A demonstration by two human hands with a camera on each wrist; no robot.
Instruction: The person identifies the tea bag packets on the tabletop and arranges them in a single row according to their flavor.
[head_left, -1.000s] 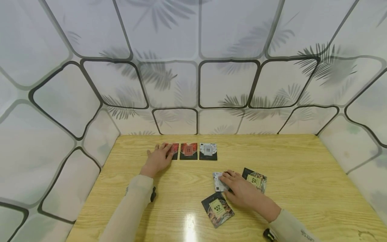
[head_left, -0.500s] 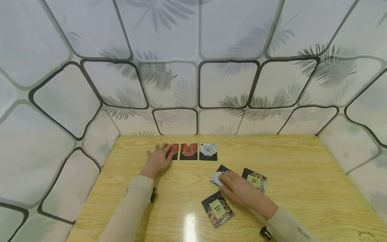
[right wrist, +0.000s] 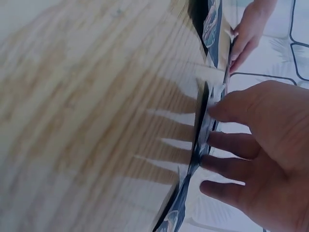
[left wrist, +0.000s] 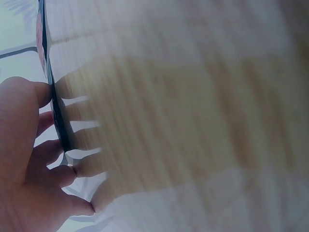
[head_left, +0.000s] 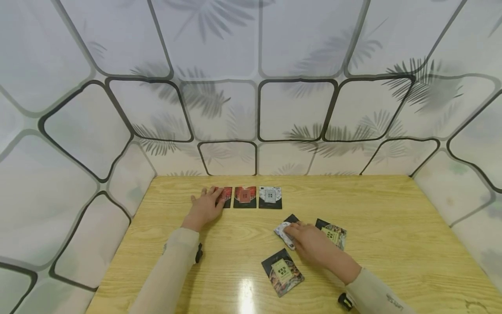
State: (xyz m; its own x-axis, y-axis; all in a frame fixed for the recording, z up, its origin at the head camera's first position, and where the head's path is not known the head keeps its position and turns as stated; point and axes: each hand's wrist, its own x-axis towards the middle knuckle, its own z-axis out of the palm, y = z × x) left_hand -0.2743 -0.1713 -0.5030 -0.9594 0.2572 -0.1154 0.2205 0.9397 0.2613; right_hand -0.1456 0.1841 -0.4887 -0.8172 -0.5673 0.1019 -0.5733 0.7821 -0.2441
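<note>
My left hand [head_left: 203, 209] rests with spread fingers on the left red-and-black packet [head_left: 227, 195] of a row, covering much of it. A second red-and-black packet [head_left: 245, 197] and a white-and-black packet [head_left: 270, 198] lie to its right. My right hand [head_left: 316, 245] touches another white-and-black packet [head_left: 281, 230], which lies turned at an angle and is partly hidden beneath the fingers. Seen from the right wrist, fairly straight fingers [right wrist: 231, 166] and the thumb touch this packet's upper side, on the table. The left wrist view shows the left fingers [left wrist: 60, 176] against the packet's edge.
A black packet with a yellow label [head_left: 282, 271] lies nearer me, left of the right hand. Another such packet [head_left: 331, 233] lies just beyond that hand, partly covered. The wooden table [head_left: 392, 205] meets patterned fabric walls [head_left: 290, 109] at the back and sides.
Under my right hand the white-and-black packet has turned, its black end now pointing away to the upper right. The right hand has shifted slightly left. The left hand stays put.
</note>
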